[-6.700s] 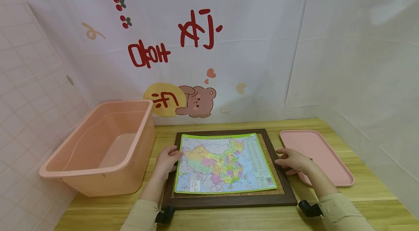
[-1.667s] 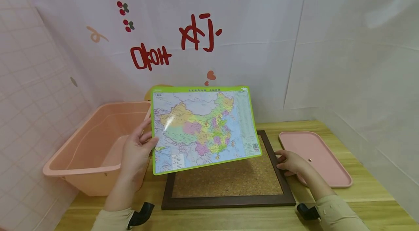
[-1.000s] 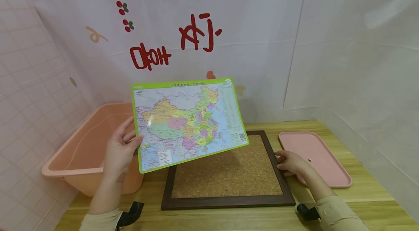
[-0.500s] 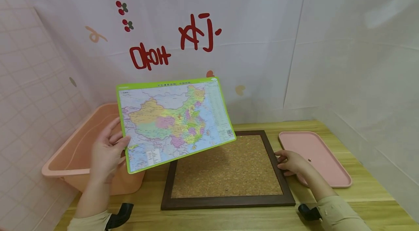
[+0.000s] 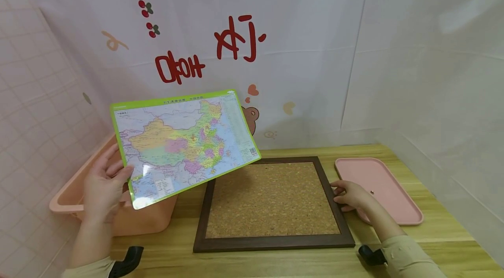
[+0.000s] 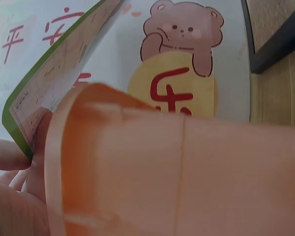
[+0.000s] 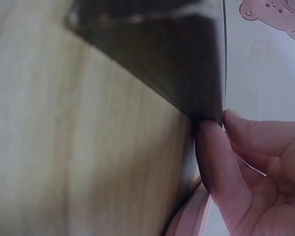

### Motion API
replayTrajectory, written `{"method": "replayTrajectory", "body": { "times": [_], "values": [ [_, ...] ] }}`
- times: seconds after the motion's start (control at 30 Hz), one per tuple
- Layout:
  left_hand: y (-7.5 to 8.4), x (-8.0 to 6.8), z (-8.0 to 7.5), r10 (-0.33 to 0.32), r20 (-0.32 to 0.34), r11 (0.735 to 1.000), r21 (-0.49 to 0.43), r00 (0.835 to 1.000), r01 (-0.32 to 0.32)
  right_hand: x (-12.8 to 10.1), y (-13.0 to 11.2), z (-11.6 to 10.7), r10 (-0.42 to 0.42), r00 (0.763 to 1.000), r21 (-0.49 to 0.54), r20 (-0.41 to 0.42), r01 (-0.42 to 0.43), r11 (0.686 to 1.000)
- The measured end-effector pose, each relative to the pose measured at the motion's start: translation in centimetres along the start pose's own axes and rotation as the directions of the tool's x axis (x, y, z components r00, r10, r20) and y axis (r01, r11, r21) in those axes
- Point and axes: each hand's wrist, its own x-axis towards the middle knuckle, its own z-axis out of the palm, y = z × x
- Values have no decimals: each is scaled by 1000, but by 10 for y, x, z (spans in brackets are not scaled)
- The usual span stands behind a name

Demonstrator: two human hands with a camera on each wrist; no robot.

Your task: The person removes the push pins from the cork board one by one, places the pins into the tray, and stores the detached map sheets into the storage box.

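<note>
My left hand pinches the left edge of a green-bordered map and holds it up, tilted, in front of the pink basin. In the left wrist view the fingers meet the sheet's lower corner beside the basin's wall. A cork board with a dark wooden frame lies flat on the table, its far left corner hidden by the map. On its right side, my right hand grips the frame; the right wrist view has thumb and forefinger at the frame's edge.
Right of the board lies a pink tray bearing a tiny metallic piece. The basin stands against the left wall, partly covered by the map. Behind the wooden table hangs a white printed cloth.
The map was lying on the cork board; my left hand has lifted it and carried it left, in front of the basin, uncovering the cork. My right hand has stayed at the frame's right side.
</note>
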Motion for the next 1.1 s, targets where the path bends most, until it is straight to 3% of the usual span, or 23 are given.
{"method": "replayTrajectory", "body": {
  "times": [0.27, 0.5, 0.7, 0.77, 0.93, 1.1],
  "values": [
    [2, 0, -15, -35, -11, 993, -109, 999, 34, 0, 0, 0, -14, 1000, -1, -5, 14, 1000],
    [6, -1, -28, -60, -49, 990, -128, 997, 53, -1, 1, 1, -8, 1000, 30, 0, 8, 1000],
    [12, -2, -41, -56, -128, 998, -35, 990, 52, -1, 3, 2, -4, 1000, 37, 3, 4, 999],
    [14, -2, -45, -72, -167, 997, -22, 983, 69, 0, 4, 2, -2, 1000, 38, 1, 2, 999],
    [17, -1, -52, -88, -245, 992, -113, 966, 62, 0, 5, 3, 7, 1000, 45, -5, -7, 999],
    [19, -1, -54, -67, -374, 987, -161, 925, 6, 1, 6, 3, 22, 1000, 63, -7, -22, 998]
  ]
}}
